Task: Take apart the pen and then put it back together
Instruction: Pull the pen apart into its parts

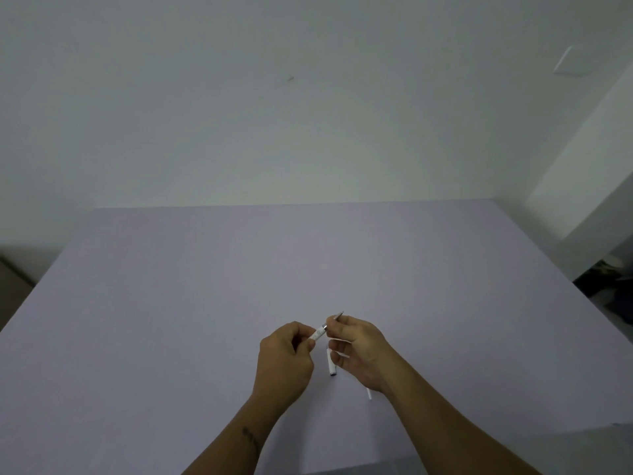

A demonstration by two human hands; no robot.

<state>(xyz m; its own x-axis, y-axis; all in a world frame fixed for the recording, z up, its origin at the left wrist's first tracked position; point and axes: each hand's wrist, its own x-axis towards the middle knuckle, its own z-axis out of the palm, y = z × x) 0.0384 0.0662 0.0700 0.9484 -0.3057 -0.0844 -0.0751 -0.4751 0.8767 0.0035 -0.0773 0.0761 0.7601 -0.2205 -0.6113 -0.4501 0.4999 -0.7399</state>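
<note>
White pen barrel slanted between both hands, metal tip up-right; white cap on table.

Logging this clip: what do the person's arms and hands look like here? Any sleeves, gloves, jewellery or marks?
Both forearms are bare up to the frame edge, with no sleeves in view. The left hand and right hand wear no gloves, and no rings, watch or bracelet show. The one marking is a small dark tattoo on the left forearm; its design is too small to read.
</note>
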